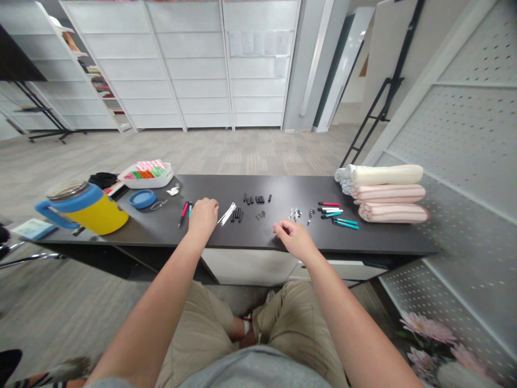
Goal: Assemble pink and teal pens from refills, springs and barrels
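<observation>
My left hand (204, 216) is on the dark table, its fingers curled downward; what they hold, if anything, is hidden. Close to its left side lie a red pen (183, 213) and a teal pen (190, 208). Thin white pen refills (226, 214) lie fanned out right of that hand, next to several short black tubes (237, 215). More black tubes (258, 199) form a row farther back. My right hand (294, 236) hovers by the front edge, thumb and fingers closed together. Near it are small springs (260, 215), small shiny pen parts (297, 214) and coloured pen barrels (337, 214).
Rolled towels (390, 193) are stacked at the table's right end. On the left stand a yellow and blue jug (95, 209), a blue lid (141, 199) and a white basket (165, 178) with colourful packets. Crumpled white tissue (173, 191) lies beside the lid.
</observation>
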Demonstrator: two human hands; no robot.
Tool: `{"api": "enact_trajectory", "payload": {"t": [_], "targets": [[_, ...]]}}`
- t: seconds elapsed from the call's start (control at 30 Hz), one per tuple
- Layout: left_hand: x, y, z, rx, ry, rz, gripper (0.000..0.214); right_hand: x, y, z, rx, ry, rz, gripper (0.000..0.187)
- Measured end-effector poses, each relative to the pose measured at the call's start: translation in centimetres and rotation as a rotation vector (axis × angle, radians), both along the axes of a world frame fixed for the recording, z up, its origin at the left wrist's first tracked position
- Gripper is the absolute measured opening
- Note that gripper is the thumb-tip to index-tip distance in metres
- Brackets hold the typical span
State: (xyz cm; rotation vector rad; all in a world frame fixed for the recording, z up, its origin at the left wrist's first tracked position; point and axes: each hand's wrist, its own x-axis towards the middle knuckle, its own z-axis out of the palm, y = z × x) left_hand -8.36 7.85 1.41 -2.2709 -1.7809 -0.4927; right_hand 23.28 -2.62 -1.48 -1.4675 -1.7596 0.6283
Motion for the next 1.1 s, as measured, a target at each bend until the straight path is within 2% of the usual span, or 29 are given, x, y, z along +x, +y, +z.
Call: {"api": "enact_trajectory", "payload": {"t": [0.17, 0.33, 0.67, 0.87, 1.1], "targets": [[3.2, -1.5, -0.7, 0.04, -0.093, -0.148, 0.024, -0.1, -0.1, 0.0, 0.006, -0.016, -0.012, 0.042], [5.1, -2.9, -1.4, 0.07, -0.104, -0.177, 0.025, -0.1, -0.1, 0.1, 0.001, -0.025, -0.013, 0.042], [4.8, -3.8, -1.8, 0.088, -0.133, -0.111, 0.023, -0.4, -0.4, 0.4, 0.016, -0.059, -0.015, 0.04], [4.4, -3.9, -2.6, 0.087, -0.26, -0.052, 0.022, -0.6, -0.4, 0.5, 0.045, -0.078, -0.015, 0.04], [3.7, -3.7, -2.7, 0.11, -0.361, -0.066, 0.021, -0.6, -0.5, 0.5, 0.034, -0.084, -0.027, 0.039]]}}
